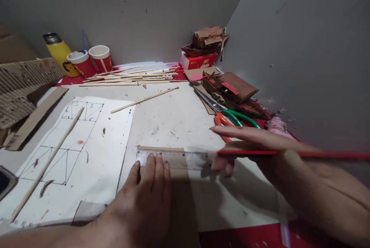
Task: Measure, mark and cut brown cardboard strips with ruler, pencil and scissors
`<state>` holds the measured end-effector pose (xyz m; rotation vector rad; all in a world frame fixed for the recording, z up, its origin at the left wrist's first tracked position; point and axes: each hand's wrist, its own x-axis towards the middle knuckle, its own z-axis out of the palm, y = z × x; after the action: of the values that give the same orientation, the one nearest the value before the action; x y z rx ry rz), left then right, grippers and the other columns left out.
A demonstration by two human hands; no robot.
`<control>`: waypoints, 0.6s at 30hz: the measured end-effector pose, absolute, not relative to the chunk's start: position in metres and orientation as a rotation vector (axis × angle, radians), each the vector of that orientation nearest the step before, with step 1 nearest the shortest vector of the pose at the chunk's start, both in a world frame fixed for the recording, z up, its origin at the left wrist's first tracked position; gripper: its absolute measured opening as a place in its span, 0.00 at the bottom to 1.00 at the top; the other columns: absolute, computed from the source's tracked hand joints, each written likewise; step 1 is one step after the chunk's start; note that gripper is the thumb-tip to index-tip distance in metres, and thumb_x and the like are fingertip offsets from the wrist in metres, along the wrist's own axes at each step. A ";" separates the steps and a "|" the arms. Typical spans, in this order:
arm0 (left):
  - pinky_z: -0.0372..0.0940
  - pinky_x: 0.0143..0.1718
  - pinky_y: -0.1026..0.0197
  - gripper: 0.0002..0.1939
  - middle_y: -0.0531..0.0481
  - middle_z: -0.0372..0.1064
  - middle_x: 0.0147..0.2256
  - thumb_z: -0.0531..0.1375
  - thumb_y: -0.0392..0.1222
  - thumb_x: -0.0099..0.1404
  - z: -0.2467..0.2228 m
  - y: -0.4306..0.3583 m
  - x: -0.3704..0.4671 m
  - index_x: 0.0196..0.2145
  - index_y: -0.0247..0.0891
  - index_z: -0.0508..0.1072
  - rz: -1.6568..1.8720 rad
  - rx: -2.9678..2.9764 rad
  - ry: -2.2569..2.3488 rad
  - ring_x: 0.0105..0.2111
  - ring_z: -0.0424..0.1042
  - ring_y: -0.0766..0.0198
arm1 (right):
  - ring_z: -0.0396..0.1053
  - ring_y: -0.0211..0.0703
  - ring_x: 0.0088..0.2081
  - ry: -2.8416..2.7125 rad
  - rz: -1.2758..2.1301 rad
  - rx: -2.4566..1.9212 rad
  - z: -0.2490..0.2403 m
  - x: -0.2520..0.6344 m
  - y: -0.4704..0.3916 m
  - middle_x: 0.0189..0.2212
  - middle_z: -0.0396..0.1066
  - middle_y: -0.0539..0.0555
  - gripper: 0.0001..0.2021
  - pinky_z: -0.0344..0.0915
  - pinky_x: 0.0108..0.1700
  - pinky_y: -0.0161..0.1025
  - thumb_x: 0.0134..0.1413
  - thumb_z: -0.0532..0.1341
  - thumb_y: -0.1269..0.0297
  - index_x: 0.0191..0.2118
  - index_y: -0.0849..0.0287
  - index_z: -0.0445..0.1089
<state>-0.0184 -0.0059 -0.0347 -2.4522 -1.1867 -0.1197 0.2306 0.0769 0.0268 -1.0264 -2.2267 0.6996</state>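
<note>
My left hand (147, 190) lies with its fingers stretched out, pressing on a clear plastic ruler (176, 159). Beneath the ruler is a strip of brown cardboard (180, 198), whose upper edge shows just past it. To the right, my right hand (260, 155) is raised over the ruler's far end, its index finger stretched out. A thin red pencil (306, 155) is held between its thumb and fingers, blurred by motion; I cannot tell whether its tip touches anything. Left of my left hand lies a paper sheet with truss drawings (95, 144), a wooden stick (54, 155) across it.
Green-handled scissors (228, 111) and an orange-handled tool (221, 122) lie near my right hand, beside a cardboard boat model (231, 86). Another boat (206, 39) stands on a red box (199, 61). Behind are several sticks (135, 76), two cups (101, 59) and a yellow bottle (62, 55).
</note>
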 end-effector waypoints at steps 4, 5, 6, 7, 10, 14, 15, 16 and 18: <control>0.63 0.50 0.47 0.25 0.33 0.71 0.56 0.55 0.46 0.71 -0.033 -0.007 -0.018 0.58 0.24 0.71 -0.095 -2.453 -1.190 0.56 0.67 0.45 | 0.76 0.44 0.26 -1.966 1.299 -1.059 0.036 0.191 0.096 0.21 0.73 0.52 0.24 0.75 0.29 0.38 0.68 0.49 0.45 0.38 0.52 0.78; 0.63 0.50 0.47 0.25 0.33 0.71 0.56 0.54 0.46 0.71 -0.033 -0.006 -0.018 0.57 0.24 0.71 -0.096 -2.458 -1.182 0.57 0.67 0.45 | 0.73 0.42 0.24 -1.886 1.404 -1.074 0.032 0.179 0.101 0.19 0.71 0.52 0.24 0.73 0.28 0.37 0.66 0.52 0.44 0.33 0.55 0.76; 0.63 0.50 0.46 0.25 0.33 0.71 0.56 0.53 0.46 0.72 -0.033 -0.006 -0.018 0.57 0.24 0.71 -0.098 -2.464 -1.176 0.56 0.67 0.45 | 0.71 0.40 0.23 -1.804 1.483 -1.065 0.027 0.169 0.106 0.19 0.70 0.51 0.23 0.71 0.27 0.35 0.63 0.57 0.42 0.30 0.57 0.74; 0.63 0.49 0.46 0.24 0.32 0.71 0.56 0.53 0.46 0.72 -0.033 -0.006 -0.018 0.57 0.25 0.71 -0.100 -2.469 -1.172 0.56 0.68 0.44 | 0.69 0.37 0.22 -1.730 1.545 -1.051 0.020 0.160 0.111 0.21 0.70 0.50 0.21 0.69 0.25 0.34 0.56 0.63 0.42 0.29 0.58 0.72; 0.63 0.48 0.44 0.23 0.30 0.72 0.54 0.52 0.45 0.72 -0.033 -0.004 -0.017 0.55 0.24 0.73 -0.147 -2.468 -1.164 0.54 0.70 0.42 | 0.63 0.33 0.20 -1.613 1.714 -1.049 -0.002 0.143 0.121 0.21 0.68 0.47 0.24 0.63 0.20 0.30 0.44 0.71 0.42 0.29 0.59 0.67; 0.65 0.46 0.44 0.22 0.30 0.73 0.52 0.55 0.44 0.69 -0.028 -0.001 -0.017 0.52 0.24 0.75 -0.190 -2.505 -1.132 0.51 0.73 0.40 | 0.61 0.31 0.20 -1.708 1.723 -1.000 -0.017 0.141 0.126 0.21 0.67 0.47 0.21 0.57 0.20 0.30 0.53 0.66 0.45 0.30 0.59 0.64; 0.65 0.45 0.44 0.22 0.30 0.74 0.52 0.56 0.43 0.68 -0.026 0.000 -0.017 0.52 0.25 0.76 -0.188 -2.515 -1.130 0.51 0.73 0.40 | 0.60 0.31 0.20 -1.745 1.695 -0.971 -0.018 0.141 0.126 0.21 0.67 0.46 0.19 0.58 0.22 0.30 0.56 0.64 0.47 0.30 0.58 0.64; 0.65 0.45 0.44 0.22 0.30 0.74 0.51 0.56 0.43 0.68 -0.025 0.000 -0.017 0.51 0.25 0.76 -0.190 -2.520 -1.128 0.50 0.73 0.40 | 0.60 0.32 0.21 -1.786 1.660 -0.945 -0.019 0.142 0.126 0.21 0.66 0.46 0.17 0.58 0.23 0.31 0.58 0.63 0.50 0.30 0.58 0.64; 0.65 0.44 0.44 0.21 0.30 0.74 0.51 0.55 0.43 0.68 -0.024 0.000 -0.017 0.51 0.25 0.77 -0.197 -2.519 -1.132 0.50 0.74 0.40 | 0.60 0.33 0.23 -1.877 1.578 -0.914 -0.018 0.142 0.125 0.22 0.65 0.46 0.14 0.58 0.26 0.32 0.61 0.61 0.55 0.30 0.58 0.64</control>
<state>-0.0171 0.0000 -0.0236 -2.5186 -1.1317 -0.1973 0.1424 0.1250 -0.0184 -0.9144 -1.8771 1.5776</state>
